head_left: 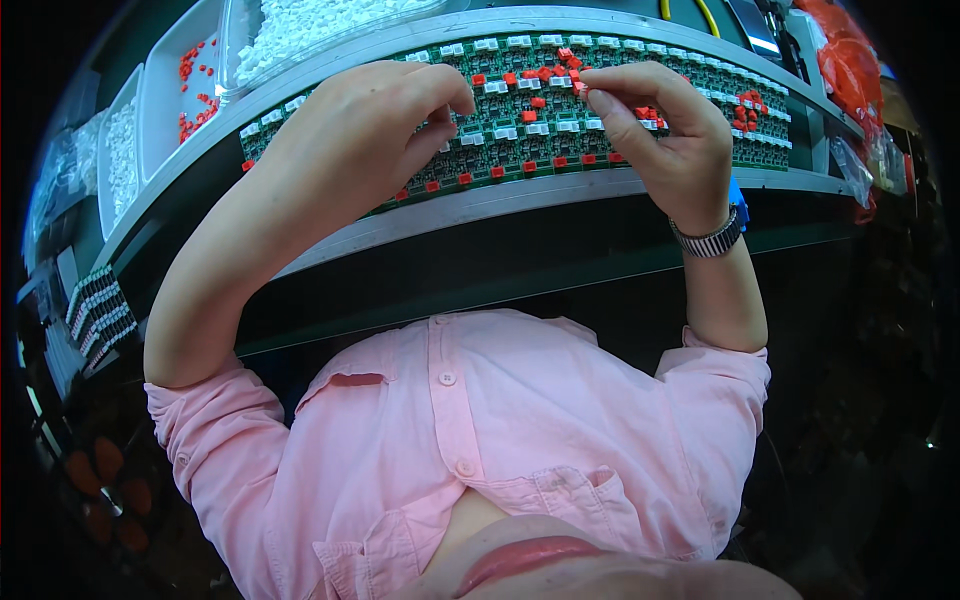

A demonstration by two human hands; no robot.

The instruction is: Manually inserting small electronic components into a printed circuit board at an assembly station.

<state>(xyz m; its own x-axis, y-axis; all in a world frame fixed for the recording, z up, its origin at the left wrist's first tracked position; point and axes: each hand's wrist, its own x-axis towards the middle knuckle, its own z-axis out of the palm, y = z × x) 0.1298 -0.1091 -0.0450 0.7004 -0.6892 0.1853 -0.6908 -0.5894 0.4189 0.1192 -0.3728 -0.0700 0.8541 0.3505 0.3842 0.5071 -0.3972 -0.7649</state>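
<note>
Pinching a small, blocky red plastic piece [579,88] between thumb and forefinger, your right hand [680,135] holds it just over the upper rows of green circuit boards [510,155] studded with white connectors. That fingertip grip probably suits so small a part, leaving most of it clear of your fingers. Your left hand [365,125] arches over the left part of the same rows, fingers curled and the thumb near the forefinger; I cannot tell whether its grip is closed on anything.

The boards lie side by side between long grey metal rails [480,205], which seem to keep the rows aligned. A loose cluster of red pieces [750,110] sits on the boards to your right, perhaps to be within easy reach of that hand. Beyond your left forearm, a white plastic tray [160,110] with more red parts stands beside a clear plastic container [240,45] heaped with white ones, apparently to separate the colours.
</note>
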